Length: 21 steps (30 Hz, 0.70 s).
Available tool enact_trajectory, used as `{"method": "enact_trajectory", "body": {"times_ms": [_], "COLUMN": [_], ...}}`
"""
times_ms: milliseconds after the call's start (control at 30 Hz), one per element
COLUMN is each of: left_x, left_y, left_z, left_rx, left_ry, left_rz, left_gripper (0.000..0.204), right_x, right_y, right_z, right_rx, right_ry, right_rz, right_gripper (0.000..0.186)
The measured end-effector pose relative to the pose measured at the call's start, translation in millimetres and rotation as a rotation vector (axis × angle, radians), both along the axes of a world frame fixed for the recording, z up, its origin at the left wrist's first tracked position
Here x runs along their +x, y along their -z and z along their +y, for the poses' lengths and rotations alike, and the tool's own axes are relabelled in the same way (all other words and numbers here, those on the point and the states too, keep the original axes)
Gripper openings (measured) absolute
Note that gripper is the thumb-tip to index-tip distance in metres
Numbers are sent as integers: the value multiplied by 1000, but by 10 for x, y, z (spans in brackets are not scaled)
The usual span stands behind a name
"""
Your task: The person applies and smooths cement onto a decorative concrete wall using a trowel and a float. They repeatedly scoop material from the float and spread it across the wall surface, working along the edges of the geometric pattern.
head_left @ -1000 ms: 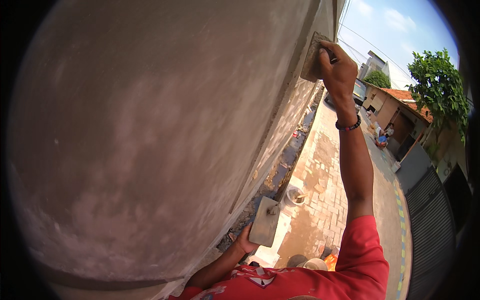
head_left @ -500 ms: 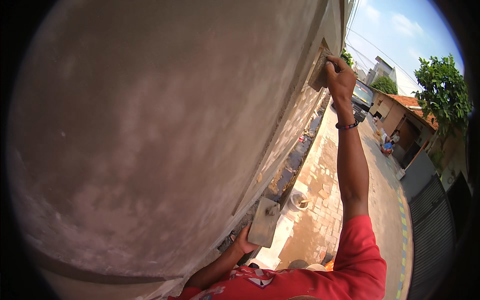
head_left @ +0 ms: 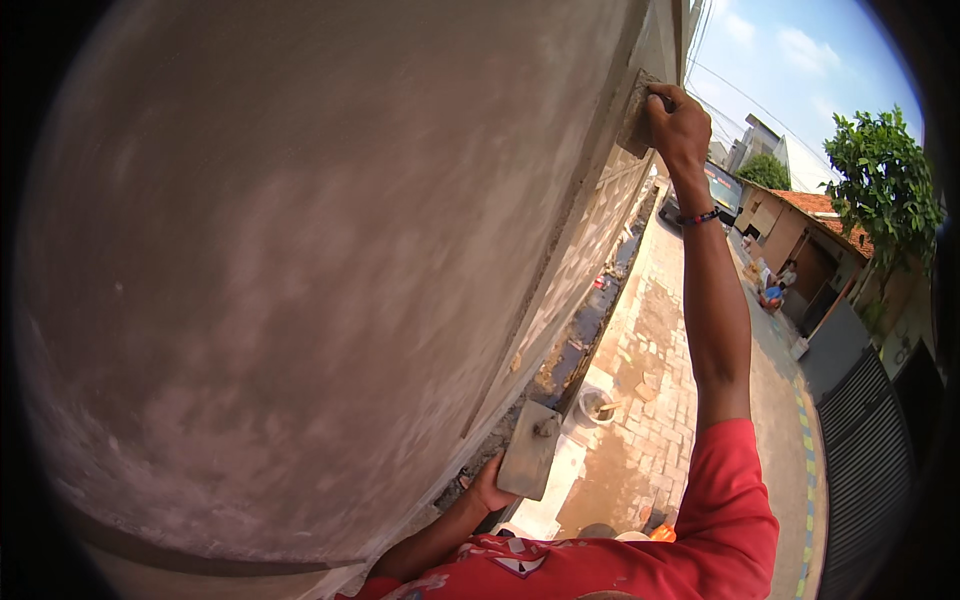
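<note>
Two plaster floats [head_left: 636, 118] [head_left: 529, 450], one bucket [head_left: 598, 406], one wall [head_left: 300, 260].

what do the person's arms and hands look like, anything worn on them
Both hands are bare, no gloves. The right hand has a thin dark band with red and pale beads at the wrist, and the forearm is uncovered up to a short red sleeve. The left hand shows no band or watch; its forearm is bare too, coming out of the same red shirt, which carries a white marking.
</note>
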<state>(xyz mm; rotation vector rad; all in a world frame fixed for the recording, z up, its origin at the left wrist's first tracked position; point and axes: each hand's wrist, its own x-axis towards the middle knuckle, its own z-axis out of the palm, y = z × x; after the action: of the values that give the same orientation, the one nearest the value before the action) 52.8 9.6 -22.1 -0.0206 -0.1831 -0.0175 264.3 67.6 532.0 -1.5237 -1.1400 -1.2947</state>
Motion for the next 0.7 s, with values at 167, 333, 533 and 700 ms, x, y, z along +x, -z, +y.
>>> {"method": "enact_trajectory", "body": {"times_ms": [167,333,533,700], "left_x": [-53,0,-58,-46], "left_y": [-131,-8,-103,-62], "left_z": [-2,13,1,-13], "left_rx": [-2,9,-4,-13], "left_ry": [-37,-35,-35,-61], "left_rz": [7,-12,42,-93], "left_gripper": [46,45,47,48], "right_x": [-112,-363,60,49], "right_y": [-204,-385,-818,-1196], "right_z": [-136,-169,-240,-353], "right_rx": [97,91,-63,-205], "right_ry": [-134,-208,-415,-648], "right_rz": [-103,-134,-112,32], "right_gripper": [25,24,25,26]}}
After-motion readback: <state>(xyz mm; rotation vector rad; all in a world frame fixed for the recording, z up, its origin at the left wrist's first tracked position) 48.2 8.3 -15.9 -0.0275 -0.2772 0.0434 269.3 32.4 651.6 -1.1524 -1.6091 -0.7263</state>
